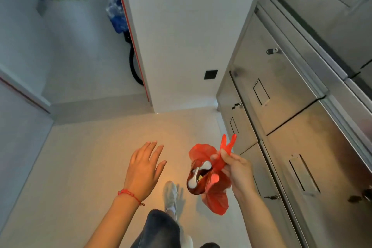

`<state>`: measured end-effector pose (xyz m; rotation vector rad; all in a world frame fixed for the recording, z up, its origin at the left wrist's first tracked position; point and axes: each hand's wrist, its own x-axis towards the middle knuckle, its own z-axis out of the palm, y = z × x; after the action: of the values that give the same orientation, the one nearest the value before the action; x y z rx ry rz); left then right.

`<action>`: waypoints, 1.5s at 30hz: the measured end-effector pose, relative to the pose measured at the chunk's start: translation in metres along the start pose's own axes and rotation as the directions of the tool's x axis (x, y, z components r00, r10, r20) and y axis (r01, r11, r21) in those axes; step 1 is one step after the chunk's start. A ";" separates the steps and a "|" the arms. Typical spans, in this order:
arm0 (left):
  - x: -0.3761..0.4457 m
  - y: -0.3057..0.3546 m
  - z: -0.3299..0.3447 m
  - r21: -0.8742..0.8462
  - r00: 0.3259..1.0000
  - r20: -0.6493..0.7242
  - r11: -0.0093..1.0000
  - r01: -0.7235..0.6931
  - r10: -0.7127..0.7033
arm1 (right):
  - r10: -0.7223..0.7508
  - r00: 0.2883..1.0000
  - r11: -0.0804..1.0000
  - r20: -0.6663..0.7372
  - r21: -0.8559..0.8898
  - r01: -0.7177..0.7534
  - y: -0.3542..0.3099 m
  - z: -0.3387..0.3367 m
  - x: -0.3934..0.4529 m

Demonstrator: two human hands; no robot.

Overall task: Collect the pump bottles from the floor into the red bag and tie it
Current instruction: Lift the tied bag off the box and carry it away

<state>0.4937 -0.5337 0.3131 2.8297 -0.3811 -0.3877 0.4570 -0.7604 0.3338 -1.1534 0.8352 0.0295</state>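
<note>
Now red bag (213,177) in R hand (237,169)

The bag (213,193) is thin glossy red plastic. The pump heads (198,175) inside are smooth white plastic. The cabinets (281,90) are brushed metal; the floor (90,157) is smooth and matt.

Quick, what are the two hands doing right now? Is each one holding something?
Left hand: open, fingers spread, holding nothing, above the floor.
Right hand: closed on the handles of the red bag, which has white pump bottles inside.
</note>
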 end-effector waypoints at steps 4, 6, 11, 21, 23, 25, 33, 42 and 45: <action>0.076 -0.008 -0.008 0.005 1.000 0.013 1.000 -0.011 0.011 | 0.017 1.000 1.000 -0.015 0.003 -0.017 -0.026 0.025 0.060; 0.112 -0.011 -0.015 -0.008 1.000 0.026 1.000 -0.014 0.015 | 0.027 0.999 1.000 -0.036 -0.006 -0.027 -0.041 0.037 0.090; 0.195 -0.016 -0.031 -0.005 0.999 0.024 0.999 -0.037 0.037 | 0.003 0.998 0.997 -0.059 -0.082 -0.008 -0.075 0.065 0.157; 0.321 -0.020 -0.016 -0.019 0.997 0.065 0.998 0.053 -0.052 | 0.115 0.991 0.985 -0.067 -0.123 -0.123 -0.094 0.101 0.307; 0.347 -0.019 -0.006 -0.008 0.994 0.071 0.997 0.078 -0.078 | 0.128 0.990 0.984 -0.061 -0.118 -0.135 -0.092 0.104 0.342; 0.371 -0.020 0.007 -0.016 0.994 0.078 0.997 0.077 -0.075 | 0.132 0.988 0.982 -0.082 -0.127 -0.142 -0.087 0.107 0.375; 0.470 -0.042 0.087 -0.057 0.997 0.060 0.997 0.050 -0.047 | 0.166 0.983 0.980 -0.081 -0.101 -0.174 -0.032 0.117 0.502; 0.560 -0.087 0.210 -0.053 0.995 0.084 0.997 0.055 -0.051 | 0.130 0.982 0.983 -0.133 -0.110 -0.145 0.051 0.119 0.629; 0.580 -0.100 0.245 -0.047 0.996 0.081 0.998 0.048 -0.045 | 0.104 0.989 0.980 -0.107 -0.157 -0.120 0.080 0.120 0.658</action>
<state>0.9830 -0.6618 -0.0743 2.7863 -0.3176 -0.5143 0.9554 -0.8815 -0.1030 -1.2682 0.9990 0.1374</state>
